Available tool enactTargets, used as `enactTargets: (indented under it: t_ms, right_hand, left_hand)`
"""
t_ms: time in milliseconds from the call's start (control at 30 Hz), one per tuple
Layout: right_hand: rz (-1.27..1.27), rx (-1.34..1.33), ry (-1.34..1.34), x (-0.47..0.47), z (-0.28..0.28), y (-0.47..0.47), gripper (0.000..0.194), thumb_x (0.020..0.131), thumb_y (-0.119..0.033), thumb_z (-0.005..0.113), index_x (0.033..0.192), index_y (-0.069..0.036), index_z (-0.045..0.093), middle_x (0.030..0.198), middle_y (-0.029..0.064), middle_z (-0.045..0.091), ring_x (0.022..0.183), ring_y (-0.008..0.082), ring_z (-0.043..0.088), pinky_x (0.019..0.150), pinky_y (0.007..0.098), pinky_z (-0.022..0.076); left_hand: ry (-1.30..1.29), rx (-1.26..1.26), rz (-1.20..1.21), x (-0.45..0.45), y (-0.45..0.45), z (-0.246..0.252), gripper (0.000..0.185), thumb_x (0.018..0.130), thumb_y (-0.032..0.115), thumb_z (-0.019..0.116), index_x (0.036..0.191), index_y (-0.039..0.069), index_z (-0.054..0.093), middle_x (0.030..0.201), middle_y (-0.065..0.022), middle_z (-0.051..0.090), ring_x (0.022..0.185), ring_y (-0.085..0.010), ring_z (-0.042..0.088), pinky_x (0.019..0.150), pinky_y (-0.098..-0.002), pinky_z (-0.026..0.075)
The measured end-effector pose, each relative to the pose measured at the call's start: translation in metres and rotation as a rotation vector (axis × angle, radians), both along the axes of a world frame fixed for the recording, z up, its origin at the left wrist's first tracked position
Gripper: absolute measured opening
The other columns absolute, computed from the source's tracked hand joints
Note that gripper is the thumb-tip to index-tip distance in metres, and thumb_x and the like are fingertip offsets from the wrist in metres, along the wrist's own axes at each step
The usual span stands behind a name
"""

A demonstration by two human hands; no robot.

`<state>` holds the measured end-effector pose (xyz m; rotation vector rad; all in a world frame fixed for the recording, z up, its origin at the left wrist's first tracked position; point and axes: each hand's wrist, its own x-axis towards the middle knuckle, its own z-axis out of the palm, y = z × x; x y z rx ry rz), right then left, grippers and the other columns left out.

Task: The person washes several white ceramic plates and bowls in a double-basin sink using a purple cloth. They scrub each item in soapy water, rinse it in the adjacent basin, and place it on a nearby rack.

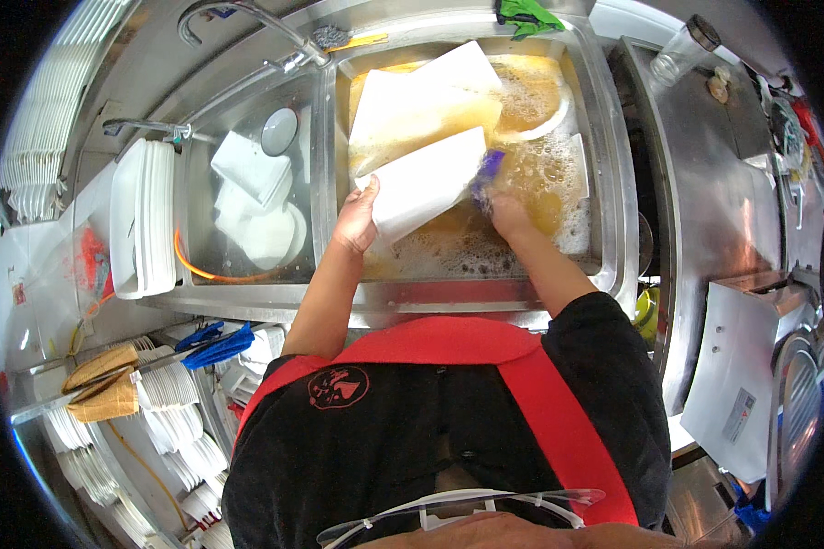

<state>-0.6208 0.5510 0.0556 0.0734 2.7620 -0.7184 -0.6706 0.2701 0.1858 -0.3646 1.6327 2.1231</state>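
My left hand (pixel 358 216) grips the left end of a white rectangular plate (pixel 429 185), which is tilted above the soapy water of the right sink basin (pixel 608 171). At the plate's right edge, my right hand (pixel 508 211) holds a purple scrubber (pixel 486 180); the fingers are partly hidden by it and the suds. Behind the held plate, larger white plates (pixel 422 103) lie partly under the yellowish water. A round white rim (pixel 546 123) shows in the foam to their right.
White dishes (pixel 254 199) and a round bowl (pixel 279 130) lie in the left basin, with an orange hose (pixel 206 273) over its edge. Stacked white trays (pixel 147 219) stand left of it. Two faucets (pixel 309 51) rise behind. A green glove (pixel 530 17) hangs on the back rim.
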Motion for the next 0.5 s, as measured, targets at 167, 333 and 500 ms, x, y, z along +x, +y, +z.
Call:
enactTargets:
  t_ms: [167,333,500]
  right_hand:
    - [-0.478,-0.343,0.280,-0.017,0.058,-0.020,0.034,0.085,-0.032,0.060,0.102,-0.002,0.061,0.094,0.0225,0.064,0.090,0.0377,0.062,0.081,0.0434,0.0489]
    - [-0.234,-0.528,0.591,0.004,0.143,-0.092,0.026,0.082,-0.029,0.065,0.087,-0.004,0.059,0.088,0.0157,0.062,0.083,0.0333,0.061,0.073,0.0414,0.0488]
    - [0.107,-0.352,0.483,-0.004,0.150,-0.152,0.055,0.088,-0.045,0.048,0.122,-0.002,0.054,0.126,0.0252,0.050,0.126,0.0436,0.036,0.109,0.0535,0.0170]
  left_hand:
    - [-0.040,0.140,0.121,0.007,-0.004,0.016,0.044,0.091,0.031,0.058,0.118,-0.003,0.051,0.118,-0.0143,0.059,0.105,-0.0265,0.059,0.092,-0.0398,0.046]
    - [0.035,0.233,0.152,0.008,-0.001,0.008,0.037,0.086,0.014,0.053,0.117,-0.006,0.051,0.113,-0.0152,0.060,0.101,-0.0261,0.060,0.090,-0.0389,0.048]
    - [0.009,0.375,0.228,0.017,0.001,-0.001,0.031,0.079,0.011,0.050,0.106,-0.003,0.059,0.097,-0.0114,0.066,0.088,-0.0235,0.064,0.084,-0.0355,0.050]
